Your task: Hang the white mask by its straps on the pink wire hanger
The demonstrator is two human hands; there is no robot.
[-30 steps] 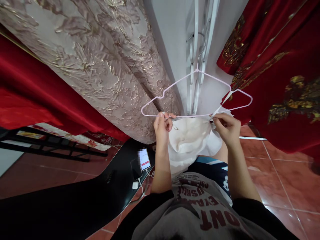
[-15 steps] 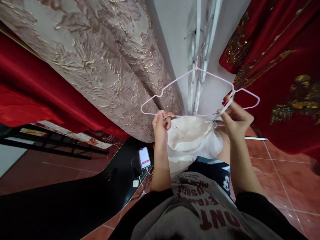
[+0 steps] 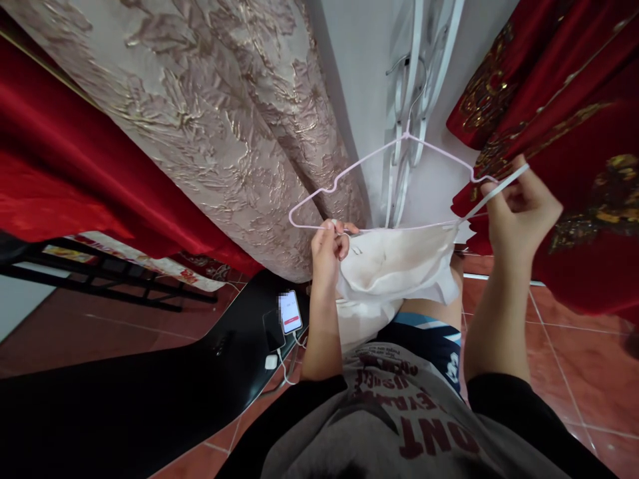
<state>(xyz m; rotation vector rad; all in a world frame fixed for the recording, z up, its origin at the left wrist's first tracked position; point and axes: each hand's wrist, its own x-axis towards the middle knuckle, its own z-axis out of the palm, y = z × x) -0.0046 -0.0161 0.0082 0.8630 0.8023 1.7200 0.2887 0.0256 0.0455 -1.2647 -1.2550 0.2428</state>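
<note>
A thin pink clothes hanger is held up in front of me, its metal hook at the top near white metal bars. My left hand is closed around the hanger's lower bar near its left corner; whether it also grips cloth there, I cannot tell. My right hand pinches a narrow white strap, stretched taut across the hanger's right end. From the lower bar droops a white garment, joined to the strap at its right edge and spreading down over my lap. My right hand hides the hanger's right tip.
Beige embossed fabric hangs at the left, beside red cloth. Embroidered red garments hang at the right. Two phones, one a lit phone, lie with cables on a black bench at my left. Red tiles cover the floor.
My right hand has moved right and slightly up, pulling the strap outward past the hanger's right shoulder. The garment's top edge has risen along the lower bar. My left hand keeps its grip.
</note>
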